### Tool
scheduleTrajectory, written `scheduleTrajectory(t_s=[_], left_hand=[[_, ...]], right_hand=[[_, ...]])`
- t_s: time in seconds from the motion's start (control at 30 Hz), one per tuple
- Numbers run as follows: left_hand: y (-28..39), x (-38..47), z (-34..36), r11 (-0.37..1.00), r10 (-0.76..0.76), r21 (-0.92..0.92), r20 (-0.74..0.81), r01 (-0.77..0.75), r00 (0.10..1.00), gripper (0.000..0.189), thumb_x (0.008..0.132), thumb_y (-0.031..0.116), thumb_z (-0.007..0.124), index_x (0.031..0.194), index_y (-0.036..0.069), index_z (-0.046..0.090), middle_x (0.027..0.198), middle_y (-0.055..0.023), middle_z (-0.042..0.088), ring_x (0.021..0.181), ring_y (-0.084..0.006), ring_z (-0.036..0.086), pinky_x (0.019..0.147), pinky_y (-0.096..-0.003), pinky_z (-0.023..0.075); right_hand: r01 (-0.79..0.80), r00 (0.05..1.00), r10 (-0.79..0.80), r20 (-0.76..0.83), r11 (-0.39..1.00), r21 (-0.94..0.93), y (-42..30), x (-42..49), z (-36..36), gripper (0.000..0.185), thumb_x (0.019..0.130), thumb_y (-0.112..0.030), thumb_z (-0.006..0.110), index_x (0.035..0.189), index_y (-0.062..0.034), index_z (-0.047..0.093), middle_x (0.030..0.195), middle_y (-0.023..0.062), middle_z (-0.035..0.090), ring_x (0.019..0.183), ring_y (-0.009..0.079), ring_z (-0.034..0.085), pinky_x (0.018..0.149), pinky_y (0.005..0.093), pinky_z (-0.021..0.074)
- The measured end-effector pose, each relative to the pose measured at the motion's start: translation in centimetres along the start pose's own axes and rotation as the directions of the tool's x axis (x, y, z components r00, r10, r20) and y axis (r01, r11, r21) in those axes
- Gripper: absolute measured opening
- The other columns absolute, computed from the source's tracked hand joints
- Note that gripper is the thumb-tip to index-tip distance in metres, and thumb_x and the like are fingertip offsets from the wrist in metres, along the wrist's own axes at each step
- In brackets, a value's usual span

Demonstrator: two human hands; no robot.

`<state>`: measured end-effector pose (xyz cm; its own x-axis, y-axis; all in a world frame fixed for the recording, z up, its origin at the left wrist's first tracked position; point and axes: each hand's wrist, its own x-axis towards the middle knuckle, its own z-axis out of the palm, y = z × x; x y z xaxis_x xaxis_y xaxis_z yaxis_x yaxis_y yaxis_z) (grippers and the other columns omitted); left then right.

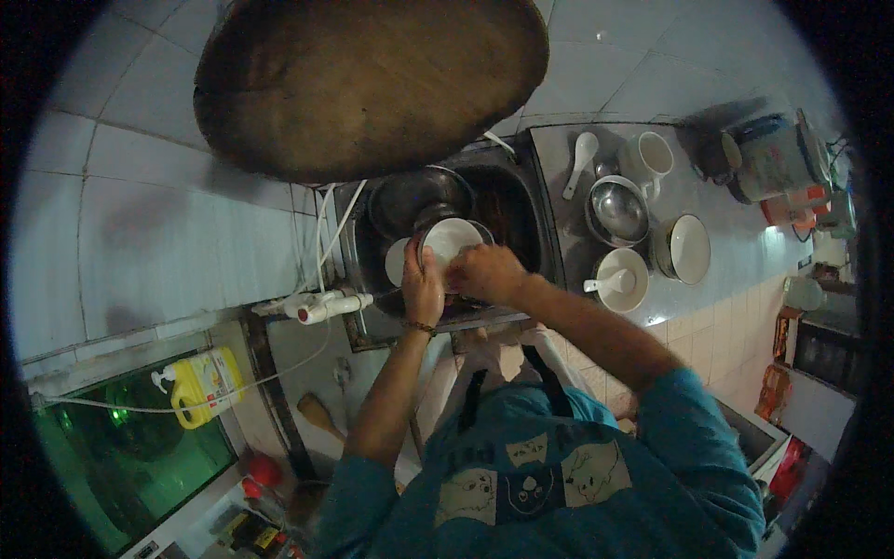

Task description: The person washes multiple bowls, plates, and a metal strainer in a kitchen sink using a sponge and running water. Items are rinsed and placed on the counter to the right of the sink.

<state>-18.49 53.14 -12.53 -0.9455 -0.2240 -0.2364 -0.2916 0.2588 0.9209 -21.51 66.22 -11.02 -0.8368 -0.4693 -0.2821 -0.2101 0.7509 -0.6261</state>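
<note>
My left hand grips the left side of a white bowl above the dark sink. Bent over the bowl's right side, my right hand touches its inside or rim; whether it holds a cloth or sponge is hidden. Under and behind the bowl lie a large dark pan or basin and another pale dish in the sink. A white tap fitting with a red end is at the sink's left front corner.
Right of the sink, the counter bears a white spoon, a white mug, metal bowls, an upright-tilted bowl and a bowl with a spoon. A large brown round board overhangs the back. A yellow jug stands left.
</note>
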Motion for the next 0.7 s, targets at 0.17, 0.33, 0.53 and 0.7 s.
scheduleTrajectory(t_s=[0.17, 0.33, 0.53, 0.7], left_hand=[[1.4, 0.1, 1.1, 0.942, -0.192, -0.263, 0.08, 0.206, 0.978, 0.051, 0.092, 0.046, 0.033, 0.123, 0.006, 0.036, 0.098, -0.0114, 0.055, 0.061, -0.019, 0.057, 0.042, -0.0286, 0.0461], [-0.3, 2.0, -0.2, 0.968, -0.154, -0.179, 0.12, 0.174, 0.981, 0.052, 0.091, 0.046, 0.037, 0.124, 0.007, 0.036, 0.104, -0.0125, 0.053, 0.078, -0.0206, 0.057, 0.056, -0.0287, 0.0482], [-1.7, 2.4, -0.6, 0.983, -0.137, -0.091, 0.214, 0.159, 0.967, 0.047, 0.09, 0.032, 0.037, 0.13, 0.007, 0.033, 0.103, -0.0152, 0.056, 0.085, -0.0261, 0.058, 0.059, -0.0319, 0.0501], [-0.4, 3.6, -1.5, 0.978, -0.187, 0.139, 0.236, 0.157, 0.954, 0.053, 0.088, 0.032, 0.042, 0.132, 0.006, 0.03, 0.119, -0.0209, 0.049, 0.106, -0.0339, 0.05, 0.089, -0.0382, 0.0405]], right_hand=[[-0.061, 0.971, 0.02, -0.238, 0.984, -0.165, -0.8, 1.9, -1.9, 0.019, 0.075, -0.02, 0.056, 0.079, -0.0052, 0.066, 0.08, 0.0168, 0.064, 0.074, 0.0281, 0.064, 0.068, 0.0368, 0.0515], [0.195, 0.976, -0.19, 0.105, 0.98, -0.034, 0.0, 2.0, -1.1, 0.018, 0.074, -0.018, 0.057, 0.088, -0.0097, 0.066, 0.08, 0.0155, 0.064, 0.074, 0.0309, 0.063, 0.069, 0.0421, 0.0502], [0.485, 0.782, -0.623, 0.028, 0.579, -0.655, 2.6, 2.9, -3.9, 0.025, 0.073, -0.02, 0.059, 0.097, -0.0126, 0.062, 0.101, 0.0021, 0.059, 0.095, 0.0213, 0.055, 0.084, 0.0348, 0.0434], [0.437, 0.677, -0.728, -0.108, 0.516, -0.737, 1.0, 3.2, -4.5, 0.044, 0.075, -0.028, 0.056, 0.115, -0.0103, 0.051, 0.107, 0.0061, 0.053, 0.094, 0.0216, 0.055, 0.088, 0.0377, 0.0397]])
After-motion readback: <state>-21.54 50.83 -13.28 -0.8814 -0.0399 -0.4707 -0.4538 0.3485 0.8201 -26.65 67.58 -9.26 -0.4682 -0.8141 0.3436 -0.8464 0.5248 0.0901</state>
